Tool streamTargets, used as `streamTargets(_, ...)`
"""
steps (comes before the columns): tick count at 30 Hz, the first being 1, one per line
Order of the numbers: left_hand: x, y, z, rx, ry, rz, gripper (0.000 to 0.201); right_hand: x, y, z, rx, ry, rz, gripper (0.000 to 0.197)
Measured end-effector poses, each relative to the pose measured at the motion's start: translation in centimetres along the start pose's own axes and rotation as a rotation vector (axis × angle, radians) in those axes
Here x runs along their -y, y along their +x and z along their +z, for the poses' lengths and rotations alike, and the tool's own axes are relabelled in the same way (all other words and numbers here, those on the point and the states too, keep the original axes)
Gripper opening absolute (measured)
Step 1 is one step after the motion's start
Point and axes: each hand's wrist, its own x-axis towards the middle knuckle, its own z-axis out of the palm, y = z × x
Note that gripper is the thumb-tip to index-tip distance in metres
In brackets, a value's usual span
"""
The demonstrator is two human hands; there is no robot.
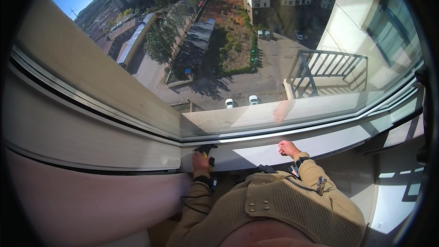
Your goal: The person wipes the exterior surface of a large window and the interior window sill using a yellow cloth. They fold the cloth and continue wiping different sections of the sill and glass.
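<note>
My left hand (200,163) is closed around a black-and-yellow hand tool (210,149), shaped somewhat like a small cordless drill. Much of it is hidden by my fingers. The tool is over the left end of the white window sill (249,156), close to the frame's corner. Farther right, my right hand (288,148) is held over the sunlit sill with its fingers curled together. Whatever those fingers may hold is too small or hidden to make out. Dark bands with small devices sit on both wrists, and a black cable runs along each sleeve.
The large window pane (238,82) rises just beyond the sill, with its frame (114,118) curving along the left. A pale wall (91,196) stands at my left. Outside, far below, are parked cars, trees and buildings; a metal railing (327,71) stands at the right.
</note>
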Motion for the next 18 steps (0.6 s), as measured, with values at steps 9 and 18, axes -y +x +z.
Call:
streamTargets(9,-11.0,-4.4,3.5,0.338,-0.095,0.556,0.057,1.2,-0.2,0.0,-0.003,-0.042,0.09,0.014)
streamTargets(18,-3.3,-2.8,1.6,-0.046,-0.083,0.219,0.056,0.3,0.7,-0.5,0.025,-0.045,0.077,0.014)
